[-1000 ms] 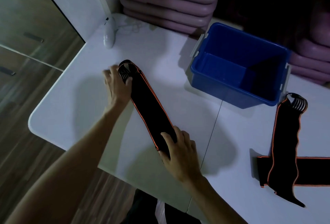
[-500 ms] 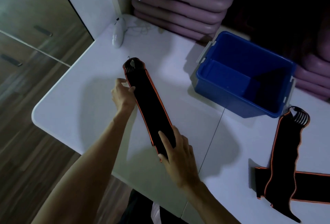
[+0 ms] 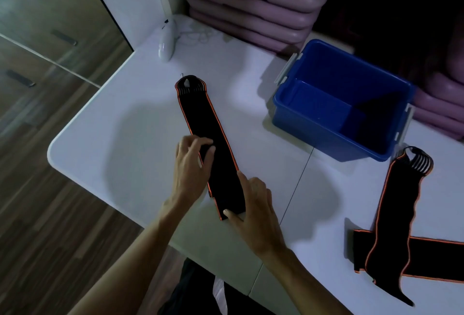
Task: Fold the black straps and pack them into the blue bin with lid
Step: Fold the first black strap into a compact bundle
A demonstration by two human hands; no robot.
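A black strap with orange edging (image 3: 206, 123) lies flat on the white table (image 3: 105, 139), its looped end pointing away from me. My left hand (image 3: 192, 164) rests at the strap's left edge near its middle, fingers curled over the edge and pinching it. My right hand (image 3: 253, 211) presses the strap's near end with straight fingers and thumb. The open blue bin (image 3: 341, 106) stands to the right, with nothing in it. Two more black straps (image 3: 396, 214) lie crossed at the right.
A white mouse-like device (image 3: 166, 43) with a cord sits at the table's far corner. Stacked mauve cushions (image 3: 256, 5) line the back. Wooden floor lies off the table's left edge. A seam runs across the table beside my right hand.
My left hand has slid from the strap's far looped end down to its middle. My right hand stays on the near end. The view has shifted a little.
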